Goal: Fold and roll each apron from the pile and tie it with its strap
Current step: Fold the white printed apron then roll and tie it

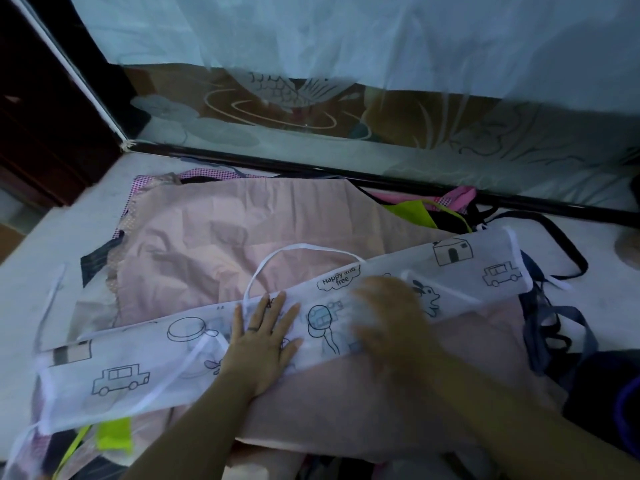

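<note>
Left hand is laid flat, fingers straight, pressed on the middle of the white printed apron. Right hand is placed on the same apron just beside it. It is smeared by motion, and whether it grips the cloth cannot be told. The apron is found folded into a long narrow band, lying slantwise across the pink apron on top of the pile. Its white strap is looped loose on the pink cloth beyond the band.

Judgement: the fold is being flattened ahead of rolling.

Recommended: creases are to be smoothed outward from the centre and edges kept in line. The strap is to be drawn clear so that it is not trapped inside the roll. Thin, slippery cloth is to be expected; the pink apron beneath may be dragged along if pressed too hard.
</note>
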`<state>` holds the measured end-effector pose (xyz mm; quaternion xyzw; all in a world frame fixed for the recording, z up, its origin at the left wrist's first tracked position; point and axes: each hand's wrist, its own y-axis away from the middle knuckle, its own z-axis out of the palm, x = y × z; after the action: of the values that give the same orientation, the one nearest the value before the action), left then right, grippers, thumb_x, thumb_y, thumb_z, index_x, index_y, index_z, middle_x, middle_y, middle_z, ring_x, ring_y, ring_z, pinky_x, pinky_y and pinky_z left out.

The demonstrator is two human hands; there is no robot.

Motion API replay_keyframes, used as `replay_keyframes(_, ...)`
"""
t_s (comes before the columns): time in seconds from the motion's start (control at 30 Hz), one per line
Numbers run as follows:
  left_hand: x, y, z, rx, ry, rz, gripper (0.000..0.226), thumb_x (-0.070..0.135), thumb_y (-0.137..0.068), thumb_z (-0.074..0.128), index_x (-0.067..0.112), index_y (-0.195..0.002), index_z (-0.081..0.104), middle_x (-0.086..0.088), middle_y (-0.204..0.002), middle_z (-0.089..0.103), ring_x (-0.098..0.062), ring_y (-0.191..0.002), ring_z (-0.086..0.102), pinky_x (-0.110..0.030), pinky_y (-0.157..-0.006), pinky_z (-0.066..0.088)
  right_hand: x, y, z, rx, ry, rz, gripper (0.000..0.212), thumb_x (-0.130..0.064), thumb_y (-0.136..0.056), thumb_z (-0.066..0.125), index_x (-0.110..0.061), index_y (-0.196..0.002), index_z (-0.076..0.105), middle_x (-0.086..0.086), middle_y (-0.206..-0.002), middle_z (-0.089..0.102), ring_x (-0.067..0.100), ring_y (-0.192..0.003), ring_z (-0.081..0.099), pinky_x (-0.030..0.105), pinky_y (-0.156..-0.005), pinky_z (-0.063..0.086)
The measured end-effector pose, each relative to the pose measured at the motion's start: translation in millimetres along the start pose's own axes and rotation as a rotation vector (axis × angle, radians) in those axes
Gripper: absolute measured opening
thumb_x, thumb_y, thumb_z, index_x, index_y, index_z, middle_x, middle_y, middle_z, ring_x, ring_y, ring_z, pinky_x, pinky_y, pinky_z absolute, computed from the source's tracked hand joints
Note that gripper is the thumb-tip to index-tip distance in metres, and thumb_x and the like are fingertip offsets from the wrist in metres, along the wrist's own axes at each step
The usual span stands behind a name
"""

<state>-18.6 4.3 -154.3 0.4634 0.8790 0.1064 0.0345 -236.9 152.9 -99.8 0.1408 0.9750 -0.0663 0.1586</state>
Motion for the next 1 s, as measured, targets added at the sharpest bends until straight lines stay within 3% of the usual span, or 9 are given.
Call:
replay_keyframes(0.1,-3.7,1.5,0.2,0.003,-0.003,-0.007,0.059,0.056,-0.100,0.007,0.027,-0.148,0.026,-0.002,-0.152,0.037,-0.022,-0.139,0.027,-0.052,-0.112,0.003,5.7,0.9,18.6,-0.319,0.255,-0.209,0.072,-0.073,-0.086,0.028,-0.023,-0.134,0.047,0.005,-0.142,0.048,0.028,-0.133,0.042,0.057,-0.105,0.015)
replay_keyframes(0.17,-6.6,1.5,-0.1,0.003,0.010,-0.013,0.059,0.056,-0.100,0.007,0.027,-0.148,0.025,-0.003,-0.152,0.037,-0.023,-0.140,0.028,-0.052,-0.112,0.004,30.7,2.0,15.5,-0.425,0.265,-0.001,0.092,-0.084,-0.079,0.010,-0.024,-0.140,0.043,0.005,-0.146,0.044,0.030,-0.134,0.042,0.061,-0.109,0.011)
replay_keyframes(0.27,-14.7,3.1,-1.5,-0.003,0.035,-0.040,0.060,0.054,-0.100,0.005,0.024,-0.146,0.030,-0.008,-0.149,0.041,-0.028,-0.139,0.031,-0.055,-0.109,0.010,71.0,1.1,2.9,-0.489,0.205,0.177,0.114,-0.099,-0.052,-0.004,-0.038,-0.148,-0.002,-0.007,-0.157,-0.006,0.019,-0.146,-0.006,0.069,-0.106,0.001)
replay_keyframes(0.37,-41.3,18.2,1.1,0.035,0.045,-0.182,0.063,0.056,-0.099,0.008,0.023,-0.144,0.037,-0.010,-0.150,0.039,-0.029,-0.138,0.027,-0.058,-0.107,0.011,78.0,-0.4,-4.8,-0.565,0.205,0.257,0.126,-0.104,-0.033,-0.001,-0.047,-0.145,-0.012,-0.012,-0.153,-0.027,0.016,-0.142,-0.024,0.064,-0.107,-0.011)
replay_keyframes(0.5,-84.8,68.1,6.0,0.013,0.219,-0.623,0.074,0.074,-0.086,0.005,0.039,-0.151,0.007,0.003,-0.162,0.000,-0.023,-0.148,0.002,-0.062,-0.111,0.004,76.0,-8.5,-5.9,-0.602,0.193,0.272,0.133,-0.105,-0.027,0.006,-0.047,-0.144,-0.017,-0.008,-0.154,-0.030,0.019,-0.142,-0.026,0.066,-0.107,-0.011)
replay_keyframes(0.63,-87.5,74.4,-1.3,-0.078,0.327,-0.718,0.072,0.069,-0.088,0.018,0.042,-0.150,-0.007,0.005,-0.160,-0.017,-0.021,-0.148,-0.008,-0.060,-0.114,0.003,75.3,-17.3,-9.2,-0.667,0.179,0.268,0.135,-0.105,-0.022,0.017,-0.051,-0.139,-0.022,-0.006,-0.153,-0.033,0.023,-0.142,-0.025,0.071,-0.105,-0.006)
replay_keyframes(0.87,-130.0,89.4,-13.0,-0.137,0.308,-0.802,0.067,0.060,-0.095,0.031,0.039,-0.152,0.002,0.001,-0.161,-0.009,-0.027,-0.148,-0.004,-0.066,-0.112,0.003,69.3,-32.6,-31.9,-0.809,0.262,0.281,0.144,-0.098,-0.026,0.041,-0.043,-0.145,-0.018,0.005,-0.153,-0.032,0.031,-0.146,-0.010,0.059,-0.112,0.018)
replay_keyframes(0.93,-117.5,86.7,-28.1,0.014,0.230,-0.765,0.063,0.046,-0.097,0.040,0.026,-0.152,0.016,-0.009,-0.160,0.007,-0.029,-0.147,0.007,-0.064,-0.112,0.005,56.2,-37.5,-37.5,-0.821,0.344,0.239,0.146,-0.099,-0.029,0.041,-0.036,-0.148,-0.016,0.007,-0.154,-0.028,0.033,-0.146,-0.007,0.057,-0.112,0.015)
replay_keyframes(1.0,-91.4,79.4,-42.7,0.299,0.178,-0.481,0.052,0.032,-0.094,0.048,0.016,-0.143,0.037,-0.016,-0.151,0.029,-0.029,-0.140,0.022,-0.063,-0.112,0.014,32.3,-37.3,-33.8,-0.674,0.430,0.025,0.145,-0.100,-0.034,0.040,-0.026,-0.151,-0.004,0.012,-0.158,-0.007,0.034,-0.145,0.007,0.060,-0.110,0.018)
